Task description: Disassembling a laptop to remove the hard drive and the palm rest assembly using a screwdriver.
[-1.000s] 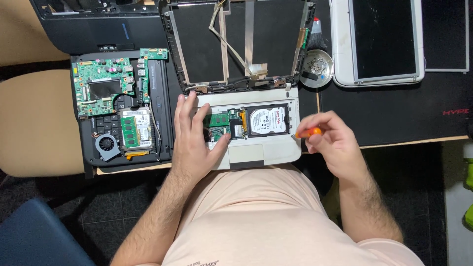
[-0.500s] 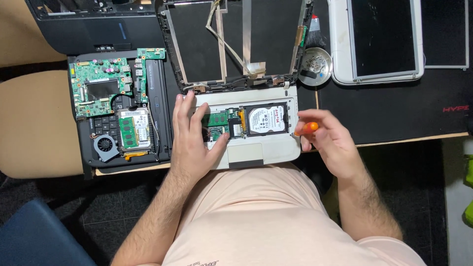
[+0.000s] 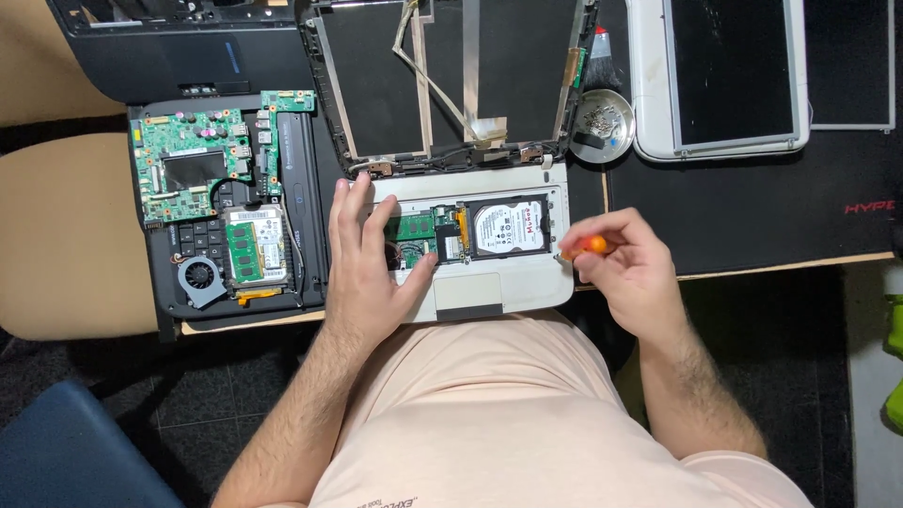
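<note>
Little has moved: the right hand (image 3: 628, 273) still pinches an orange screwdriver (image 3: 585, 247) just right of the white laptop (image 3: 475, 293); the left hand (image 3: 362, 268) stays spread flat on it. A slip could gouge the drive (image 3: 509, 227).

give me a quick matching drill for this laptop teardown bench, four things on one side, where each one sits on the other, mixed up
Things:
1. left hand
2. right hand
3. hard drive
4. metal dish of screws

Places:
A. in the open bay of the white laptop base
B. flat on the left part of the white laptop base
C. beside the base's right edge, gripping an orange-handled screwdriver
D. on the mat behind the base, right of the stripped screen frame

Pairs: 1-B, 2-C, 3-A, 4-D
</note>
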